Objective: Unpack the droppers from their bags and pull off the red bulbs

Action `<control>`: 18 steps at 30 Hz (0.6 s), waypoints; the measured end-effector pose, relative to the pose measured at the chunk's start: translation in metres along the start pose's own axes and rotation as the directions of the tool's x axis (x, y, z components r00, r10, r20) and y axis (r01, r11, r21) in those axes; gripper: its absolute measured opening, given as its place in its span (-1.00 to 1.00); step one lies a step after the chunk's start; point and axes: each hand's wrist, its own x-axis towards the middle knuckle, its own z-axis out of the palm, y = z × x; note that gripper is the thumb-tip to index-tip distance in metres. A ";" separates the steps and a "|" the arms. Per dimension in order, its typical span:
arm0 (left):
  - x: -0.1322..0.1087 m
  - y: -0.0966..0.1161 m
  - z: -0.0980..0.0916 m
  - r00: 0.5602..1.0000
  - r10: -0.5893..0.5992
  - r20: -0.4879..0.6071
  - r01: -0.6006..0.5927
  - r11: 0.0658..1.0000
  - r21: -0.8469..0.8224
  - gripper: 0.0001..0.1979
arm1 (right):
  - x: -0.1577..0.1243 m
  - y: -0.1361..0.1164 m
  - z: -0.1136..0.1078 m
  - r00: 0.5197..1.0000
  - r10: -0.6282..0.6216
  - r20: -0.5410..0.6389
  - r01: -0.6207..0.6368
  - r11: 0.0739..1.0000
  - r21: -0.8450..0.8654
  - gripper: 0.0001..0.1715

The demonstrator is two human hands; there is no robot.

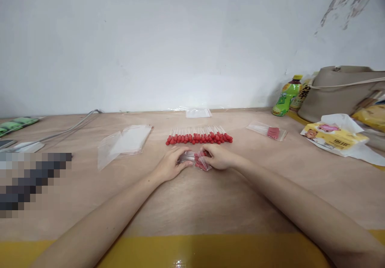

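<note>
Both hands meet at a small clear plastic bag (203,164) with red-tipped clear sticks in it, low over the table. My left hand (173,164) is closed around the bag's left end, where the clear stems lie. At the right end, by the red tips, my right hand (219,156) pinches the plastic. Just beyond the hands lies a row of red-tipped clear sticks (198,138), tips toward me. Off to the right rests another clear bag (273,132) holding red-tipped sticks.
Flat clear bags (129,140) are stacked on the left, and another small pile (198,113) lies by the wall. A grey cable (72,126) runs across the left side. At right stand a green bottle (287,96), a yellow tissue pack (333,136) and a beige handbag (339,93).
</note>
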 end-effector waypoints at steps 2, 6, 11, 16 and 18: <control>0.000 -0.001 0.000 1.000 -0.001 0.004 0.001 1.000 -0.003 -0.62 | 0.001 0.000 -0.002 1.000 0.006 0.001 -0.006 1.000 0.023 -0.94; 0.001 -0.003 0.000 1.000 -0.022 -0.020 0.022 1.000 -0.008 -0.63 | 0.003 0.009 -0.009 1.000 0.023 -0.006 -0.022 0.994 0.106 -0.86; 0.000 -0.006 -0.001 0.999 -0.009 -0.044 0.009 1.000 0.000 -0.61 | 0.005 0.027 -0.014 0.998 0.067 0.001 -0.064 0.951 0.304 -0.68; 0.000 -0.004 -0.002 0.999 -0.023 -0.035 0.024 0.999 0.023 -0.61 | 0.006 0.031 -0.014 0.999 0.045 0.000 -0.033 0.735 0.678 -0.58; 0.000 -0.004 -0.002 0.999 -0.033 -0.028 0.033 0.999 0.028 -0.61 | 0.005 0.030 -0.023 0.996 0.085 -0.022 -0.048 0.735 0.677 -0.62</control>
